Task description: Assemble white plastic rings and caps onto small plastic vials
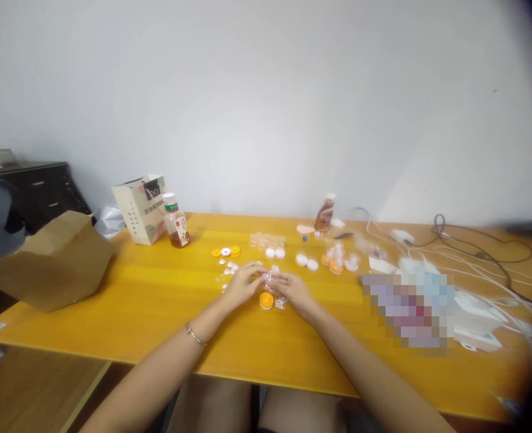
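Observation:
My left hand (pixel 243 284) and my right hand (pixel 295 290) meet over the middle of the table, fingertips pinched on a small white openwork plastic piece (pixel 267 277). Just below the fingers sits a round orange cup-shaped part (pixel 266 300) with a white rim beneath it. Beside that cup, under my right hand, lie more white openwork pieces (pixel 281 304). Left of my left hand are several small white parts (pixel 230 268), too blurred to identify. Behind my hands stand white round caps (pixel 275 253) close together.
Orange and white rings (pixel 225 252) lie farther back, and orange-and-white round parts (pixel 336 260) cluster on the right. Drink bottles (pixel 176 224) (pixel 325 214), a paper bag (pixel 140 210) and brown paper packaging (pixel 53 261) stand around. Cables (pixel 477 258) tangle at the right.

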### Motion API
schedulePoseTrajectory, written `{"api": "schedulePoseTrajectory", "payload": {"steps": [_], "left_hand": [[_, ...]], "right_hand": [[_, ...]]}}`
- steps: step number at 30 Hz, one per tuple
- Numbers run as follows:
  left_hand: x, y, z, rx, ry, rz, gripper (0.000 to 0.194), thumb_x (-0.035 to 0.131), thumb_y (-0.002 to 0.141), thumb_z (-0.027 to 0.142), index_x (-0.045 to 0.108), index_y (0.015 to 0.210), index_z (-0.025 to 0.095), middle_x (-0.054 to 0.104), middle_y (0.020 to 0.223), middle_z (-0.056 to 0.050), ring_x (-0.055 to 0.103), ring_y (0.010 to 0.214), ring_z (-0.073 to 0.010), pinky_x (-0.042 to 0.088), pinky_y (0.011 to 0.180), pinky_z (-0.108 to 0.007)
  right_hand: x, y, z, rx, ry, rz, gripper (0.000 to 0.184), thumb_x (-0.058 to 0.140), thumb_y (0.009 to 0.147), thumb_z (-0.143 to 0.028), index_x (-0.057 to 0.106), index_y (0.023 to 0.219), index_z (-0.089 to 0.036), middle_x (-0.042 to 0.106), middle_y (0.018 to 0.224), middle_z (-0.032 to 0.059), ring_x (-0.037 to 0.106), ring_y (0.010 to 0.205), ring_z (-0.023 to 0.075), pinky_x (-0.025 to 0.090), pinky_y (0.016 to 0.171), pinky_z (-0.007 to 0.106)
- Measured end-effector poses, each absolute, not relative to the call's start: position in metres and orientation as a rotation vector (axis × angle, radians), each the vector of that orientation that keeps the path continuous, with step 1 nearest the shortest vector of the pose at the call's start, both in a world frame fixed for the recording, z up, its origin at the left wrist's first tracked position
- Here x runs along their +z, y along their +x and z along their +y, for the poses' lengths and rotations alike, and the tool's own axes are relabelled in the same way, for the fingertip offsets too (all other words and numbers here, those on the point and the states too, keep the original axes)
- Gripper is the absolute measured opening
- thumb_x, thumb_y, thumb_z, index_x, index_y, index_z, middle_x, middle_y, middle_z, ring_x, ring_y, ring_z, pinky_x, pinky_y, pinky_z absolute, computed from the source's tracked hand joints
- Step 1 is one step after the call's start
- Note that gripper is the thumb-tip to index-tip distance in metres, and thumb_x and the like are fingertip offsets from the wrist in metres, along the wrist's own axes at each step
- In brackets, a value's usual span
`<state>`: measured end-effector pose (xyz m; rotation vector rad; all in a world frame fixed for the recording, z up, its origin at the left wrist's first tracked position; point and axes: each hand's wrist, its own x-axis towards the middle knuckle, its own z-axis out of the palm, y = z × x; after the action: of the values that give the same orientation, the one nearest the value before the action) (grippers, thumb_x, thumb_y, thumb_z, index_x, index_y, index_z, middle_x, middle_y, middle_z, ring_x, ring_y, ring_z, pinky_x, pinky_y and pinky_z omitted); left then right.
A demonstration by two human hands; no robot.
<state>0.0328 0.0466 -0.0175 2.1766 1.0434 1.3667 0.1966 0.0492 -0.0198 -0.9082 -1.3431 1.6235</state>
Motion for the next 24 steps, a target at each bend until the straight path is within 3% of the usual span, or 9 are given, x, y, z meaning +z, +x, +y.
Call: {"api": "schedulePoseTrajectory", "payload": {"steps": [16,24], "left_hand": [[-0.0162,0.0342,0.0438,1.398,2.104,1.086,0.015,0.055,0.075,0.024,0.063,0.086,0.016,0.058,0.079,-0.005,0.055,0.073,-0.0131,0.045,0.07,-0.027],[-0.016,0.0341,0.043,1.407,2.149,1.083,0.017,0.055,0.075,0.023,0.064,0.09,0.019,0.055,0.085,-0.005,0.053,0.079,-0.014,0.044,0.075,-0.028]], "right_hand": [[-0.0166,0.1969,0.0478,1.603,-0.912,-1.379,0.034,0.068,0.062,-0.031,0.063,0.091,-0.015,0.067,0.092,0.0071,0.063,0.083,0.0181,0.044,0.089,0.036],[-0.0138,0.1964,0.0458,1.609,-0.893,-1.39,0.033,0.068,0.061,-0.034,0.064,0.089,-0.017,0.068,0.087,0.0056,0.063,0.082,0.0172,0.043,0.089,0.036]]}}
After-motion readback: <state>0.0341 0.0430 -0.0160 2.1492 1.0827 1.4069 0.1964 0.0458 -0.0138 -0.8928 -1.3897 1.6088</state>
